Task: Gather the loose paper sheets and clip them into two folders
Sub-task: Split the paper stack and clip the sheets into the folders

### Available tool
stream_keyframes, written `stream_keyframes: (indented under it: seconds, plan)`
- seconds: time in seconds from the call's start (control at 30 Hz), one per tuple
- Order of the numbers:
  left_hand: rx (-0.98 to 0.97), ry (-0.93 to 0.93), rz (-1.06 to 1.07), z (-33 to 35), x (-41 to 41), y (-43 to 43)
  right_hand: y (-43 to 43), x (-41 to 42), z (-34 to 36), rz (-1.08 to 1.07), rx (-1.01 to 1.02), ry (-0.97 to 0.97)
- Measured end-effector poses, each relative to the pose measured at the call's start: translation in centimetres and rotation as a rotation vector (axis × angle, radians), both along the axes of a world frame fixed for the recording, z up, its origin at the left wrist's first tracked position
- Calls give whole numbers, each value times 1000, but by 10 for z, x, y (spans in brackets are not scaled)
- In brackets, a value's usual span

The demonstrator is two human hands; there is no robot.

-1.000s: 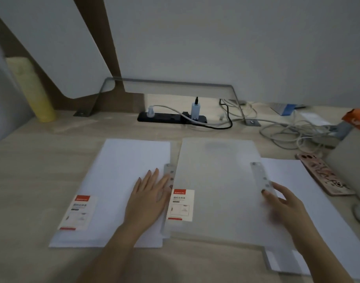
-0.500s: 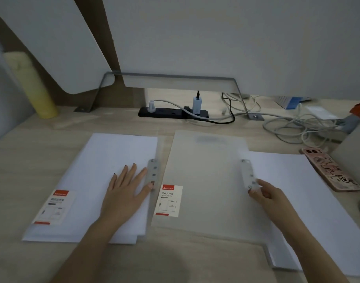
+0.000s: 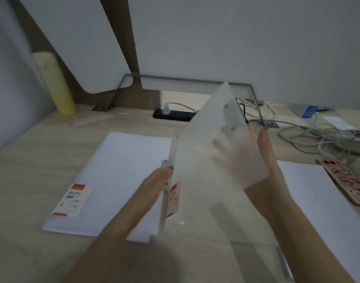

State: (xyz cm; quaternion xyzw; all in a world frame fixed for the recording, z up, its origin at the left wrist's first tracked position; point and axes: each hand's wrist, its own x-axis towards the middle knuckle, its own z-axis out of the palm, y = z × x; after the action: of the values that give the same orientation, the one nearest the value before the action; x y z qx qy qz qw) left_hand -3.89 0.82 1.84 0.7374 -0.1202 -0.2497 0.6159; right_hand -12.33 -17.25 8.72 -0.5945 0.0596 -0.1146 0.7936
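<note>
A translucent folder (image 3: 197,160) stands open at the centre of the frame. Its front cover (image 3: 205,129) is tilted up off the worktop (image 3: 32,170) and its top corner reaches the upper middle of the picture. The left hand (image 3: 158,180) has its grip on the folder's spine strip at lower centre, thumb and a fingertip pinching it beside the small red-and-white label. The right hand (image 3: 266,158) holds the cover: its fingers are spread behind the frosted plastic and show through as a blur, while the thumb lies along the cover's right edge.

A second folder (image 3: 122,170) lies flat at left centre, closed, with a red-topped label (image 3: 73,201) near its lower left corner. Loose white sheets (image 3: 314,197) lie at the right, partly behind the right forearm. A pink phone (image 3: 342,180) rests at the right edge, just beside the sheets. A black power strip (image 3: 175,115) and tangled cables (image 3: 309,135) sit along the upper part of the frame, and a yellow roll (image 3: 56,86) stands at upper left.
</note>
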Motion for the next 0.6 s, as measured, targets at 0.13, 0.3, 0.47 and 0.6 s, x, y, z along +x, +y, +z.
stream_keyframes:
  seconds: [0.13, 0.3, 0.47, 0.6]
  plan:
    - [-215, 58, 52, 45, 27, 26, 34, 48, -17, 125, -285, 67]
    - [-440, 106, 142, 92, 52, 70, 67, 66, -69, 433, -788, 249]
    - [-76, -31, 264, 66, 82, 118, 58, 78, -107, 351, -1206, 272]
    - [125, 78, 304, 3, 78, 142, 34, 79, -120, 193, -1380, 343]
